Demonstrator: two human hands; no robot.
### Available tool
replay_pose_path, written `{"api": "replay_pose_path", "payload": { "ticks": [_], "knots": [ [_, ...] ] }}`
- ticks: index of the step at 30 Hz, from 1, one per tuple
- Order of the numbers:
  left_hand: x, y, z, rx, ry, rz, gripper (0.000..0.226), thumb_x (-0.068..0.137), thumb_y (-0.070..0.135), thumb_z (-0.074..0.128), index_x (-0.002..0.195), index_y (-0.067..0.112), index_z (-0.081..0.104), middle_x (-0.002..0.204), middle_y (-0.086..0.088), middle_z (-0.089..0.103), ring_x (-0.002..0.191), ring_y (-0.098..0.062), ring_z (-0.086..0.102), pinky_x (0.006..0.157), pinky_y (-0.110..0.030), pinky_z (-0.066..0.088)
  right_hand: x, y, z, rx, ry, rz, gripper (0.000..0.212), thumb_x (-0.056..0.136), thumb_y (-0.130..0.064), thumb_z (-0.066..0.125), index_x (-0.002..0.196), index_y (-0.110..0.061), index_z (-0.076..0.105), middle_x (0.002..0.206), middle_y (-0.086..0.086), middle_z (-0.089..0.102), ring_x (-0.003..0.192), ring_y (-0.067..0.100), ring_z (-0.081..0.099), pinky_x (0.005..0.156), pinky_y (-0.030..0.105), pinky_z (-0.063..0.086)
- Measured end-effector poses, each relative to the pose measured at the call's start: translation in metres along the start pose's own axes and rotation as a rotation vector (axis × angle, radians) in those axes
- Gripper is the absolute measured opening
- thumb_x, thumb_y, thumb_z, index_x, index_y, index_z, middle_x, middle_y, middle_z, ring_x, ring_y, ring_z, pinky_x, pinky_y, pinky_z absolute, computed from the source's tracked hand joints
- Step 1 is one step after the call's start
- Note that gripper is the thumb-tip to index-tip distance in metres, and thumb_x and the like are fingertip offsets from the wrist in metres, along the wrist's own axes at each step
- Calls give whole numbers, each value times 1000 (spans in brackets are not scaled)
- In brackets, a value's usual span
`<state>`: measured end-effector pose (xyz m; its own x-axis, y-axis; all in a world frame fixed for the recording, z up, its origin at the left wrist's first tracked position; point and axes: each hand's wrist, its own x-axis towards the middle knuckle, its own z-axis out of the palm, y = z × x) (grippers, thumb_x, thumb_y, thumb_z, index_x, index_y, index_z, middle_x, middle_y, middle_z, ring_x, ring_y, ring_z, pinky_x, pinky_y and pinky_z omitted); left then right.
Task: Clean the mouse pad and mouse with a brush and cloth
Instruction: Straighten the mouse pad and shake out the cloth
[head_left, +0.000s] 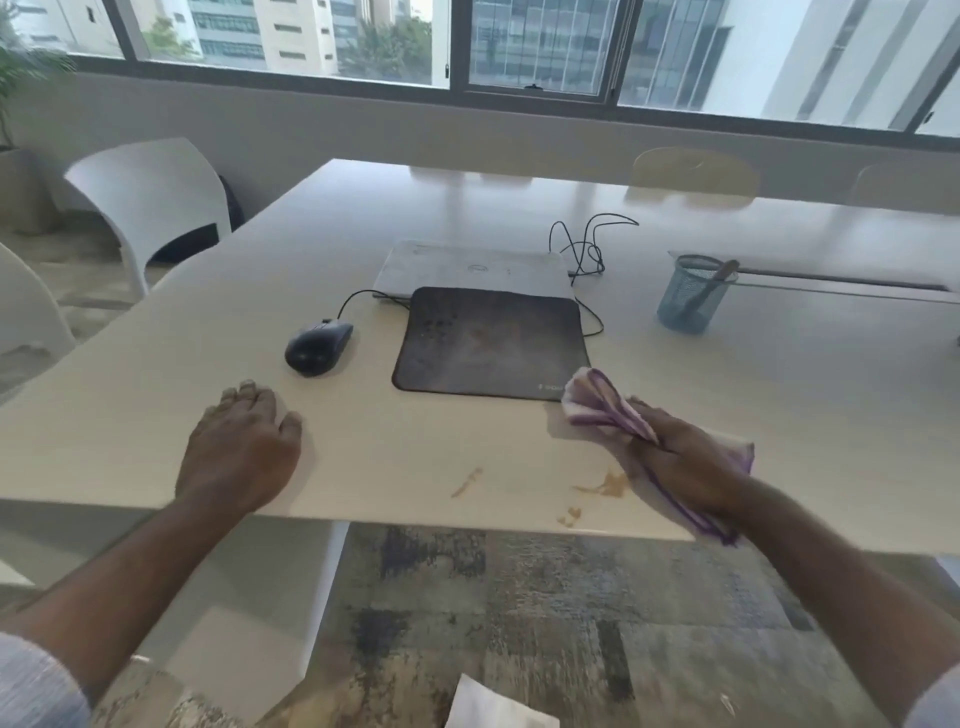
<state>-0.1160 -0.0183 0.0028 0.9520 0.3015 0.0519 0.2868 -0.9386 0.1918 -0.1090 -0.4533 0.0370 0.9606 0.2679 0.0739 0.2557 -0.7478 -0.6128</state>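
— Grip first: what is each hand doing?
— Right hand (685, 467) is clenched round a bunched purple-and-white cloth (602, 402), low on the tabletop (363, 457) near its front edge. Left hand (244, 441) lies palm down on the bare surface, fingers relaxed and holding nothing.
— Where does the cloth reach?
— Its loose end lies just at the near right corner of the mouse pad (493, 343); I cannot tell whether they touch.
— And the mouse?
— Mouse (318, 347) sits left of the pad, apart from it and beyond the left hand, its cable trailing back to a closed laptop (467, 267) behind the pad.
— Room to move?
— Open surface lies between the hands and right of the pad, up to a blue mesh cup (693, 293) holding what may be the brush handle. Brown smears (602, 486) mark the front edge.
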Motion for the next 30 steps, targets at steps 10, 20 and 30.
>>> {"api": "replay_pose_path", "payload": {
  "ticks": [10, 20, 30],
  "knots": [
    [-12, 10, 1, -21, -29, 97, 61, 104, 37, 23, 154, 3, 20, 164, -14, 14, 151, -28, 12, 122, -40, 7, -13, -80, 61, 120, -16, 19, 38, 102, -27, 47, 140, -30, 53, 132, -17, 51, 119, 12, 50, 97, 28, 37],
    [-10, 8, 0, -18, -30, 121, 61, 104, 36, 24, 154, 1, 21, 163, -16, 16, 151, -28, 13, 122, -40, 8, -4, -120, 91, 353, -239, -36, 21, 91, -38, 58, 100, -27, 73, 94, 1, 69, 87, 11, 60, 82, 38, 46],
    [-4, 7, 3, 17, -46, 92, 63, 103, 40, 24, 155, 4, 20, 164, -11, 14, 152, -24, 11, 123, -37, 6, -35, -90, 76, 306, -450, -135, 29, 90, -20, 67, 114, -35, 72, 128, -20, 60, 133, -9, 39, 107, 16, 30]
  ]
}}
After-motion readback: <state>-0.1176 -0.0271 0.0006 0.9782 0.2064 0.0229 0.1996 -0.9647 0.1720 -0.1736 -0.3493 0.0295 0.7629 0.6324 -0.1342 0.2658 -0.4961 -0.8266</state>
